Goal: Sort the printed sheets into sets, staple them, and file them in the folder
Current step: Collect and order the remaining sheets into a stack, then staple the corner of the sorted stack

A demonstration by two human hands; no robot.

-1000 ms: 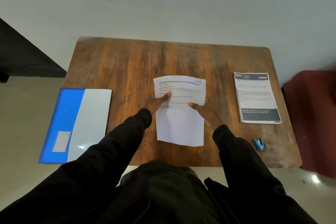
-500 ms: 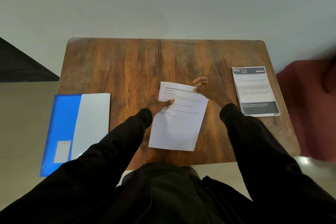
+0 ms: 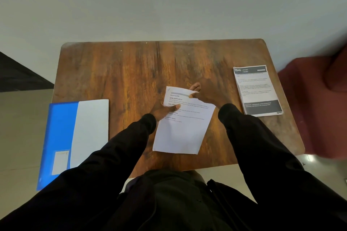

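Note:
A white printed sheet set lies tilted in the middle of the wooden table. My left hand grips its left edge, thumb on top of the text. My right hand pinches the set's top right corner between thumb and fingers. A second stack of printed sheets with dark header and footer bands lies at the table's right side. A blue and white folder lies shut at the left, overhanging the table's edge. No stapler is in view; my right sleeve covers the near right of the table.
A dark red seat stands right of the table, blurred. A dark surface shows at the far left. Pale floor surrounds the table.
My right hand moved from the set's right edge up to its top right corner. The set turned clockwise. The view shifted and the blue stapler dropped out of sight.

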